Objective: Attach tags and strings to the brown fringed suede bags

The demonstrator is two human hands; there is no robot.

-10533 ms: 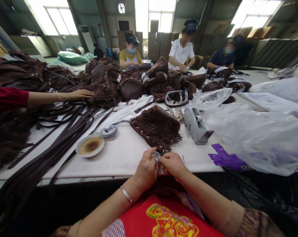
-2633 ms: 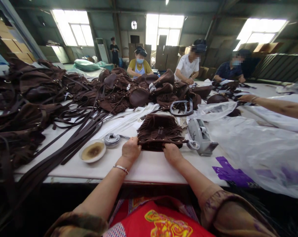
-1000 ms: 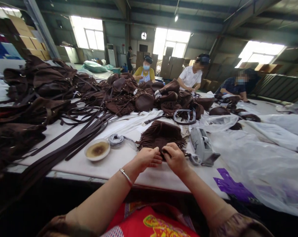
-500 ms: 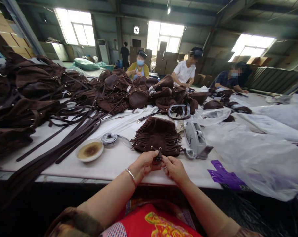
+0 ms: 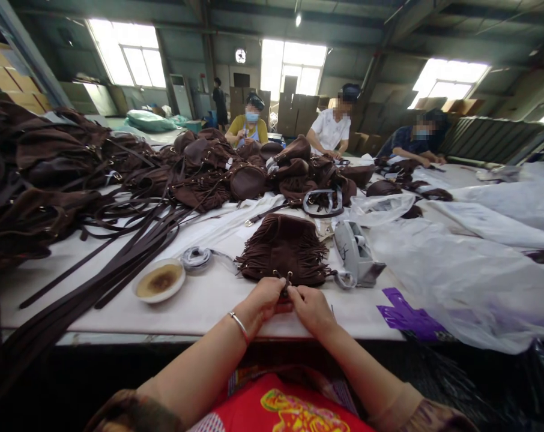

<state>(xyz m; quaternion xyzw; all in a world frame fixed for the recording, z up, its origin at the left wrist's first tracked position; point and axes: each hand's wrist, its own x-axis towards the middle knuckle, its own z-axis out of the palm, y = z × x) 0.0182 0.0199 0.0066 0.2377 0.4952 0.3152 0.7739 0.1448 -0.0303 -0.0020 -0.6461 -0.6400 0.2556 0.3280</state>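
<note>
A dark brown fringed bag [image 5: 283,246] lies on the white-covered table [image 5: 200,318] in front of me, its metal eyelets at the near edge. My left hand [image 5: 266,303] is closed on a small dark part at that near edge, thumb on top. Close beside it, almost touching, my right hand [image 5: 310,307] is pinched on the same dark part. The fingers hide most of this part. A tape dispenser [image 5: 355,255] stands right of the bag, and a coiled strap in clear wrap [image 5: 196,258] lies to its left.
A white dish with brown paste [image 5: 158,281] sits left of my hands, near long dark straps [image 5: 132,252]. Brown bags [image 5: 249,174] are heaped behind. Plastic sheeting [image 5: 452,282] and purple tape [image 5: 409,313] lie right. Several people are across the table.
My right hand has moved closer to my left, its fingers now more closed on the dark part. The camera view has shifted slightly to the right.
</note>
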